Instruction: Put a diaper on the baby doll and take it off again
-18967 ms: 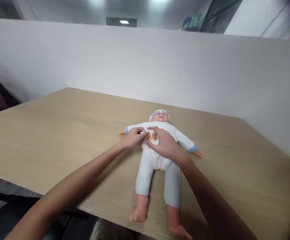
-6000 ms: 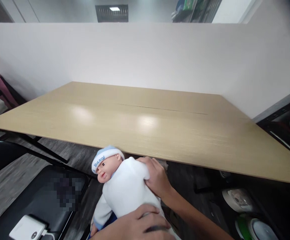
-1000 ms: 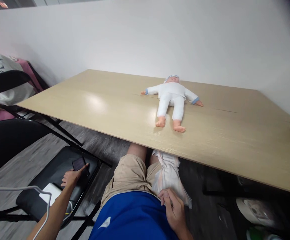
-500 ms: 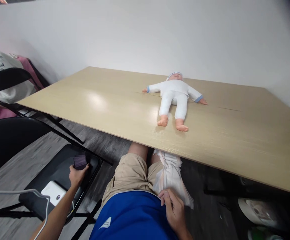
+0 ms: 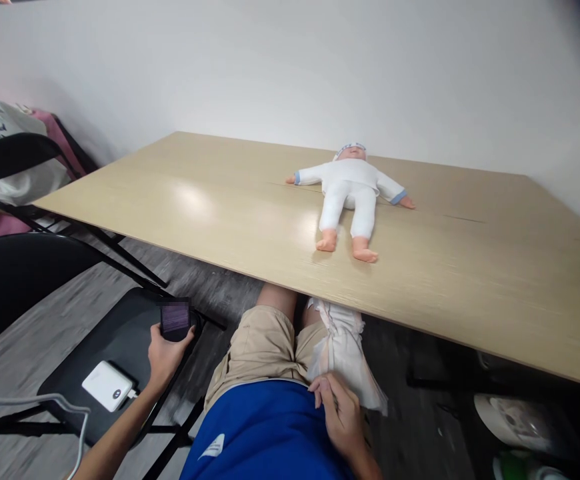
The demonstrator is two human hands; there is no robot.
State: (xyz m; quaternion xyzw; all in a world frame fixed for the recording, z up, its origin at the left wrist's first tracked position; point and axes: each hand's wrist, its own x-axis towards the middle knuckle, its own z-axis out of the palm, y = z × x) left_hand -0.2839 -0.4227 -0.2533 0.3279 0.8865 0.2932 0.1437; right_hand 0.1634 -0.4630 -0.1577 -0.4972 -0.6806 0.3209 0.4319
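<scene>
One phone (image 5: 175, 319) now lifted in left grip (image 5: 166, 353)

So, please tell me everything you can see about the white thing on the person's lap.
The white diaper looks like soft, crinkled padded material with gathered, ruffled edges. It is unfolded and lies rumpled over the person's right thigh, reaching from just under the table edge down toward the blue shirt. The right hand rests at its near end, fingers touching it. Its far end is partly hidden by the table.
</scene>
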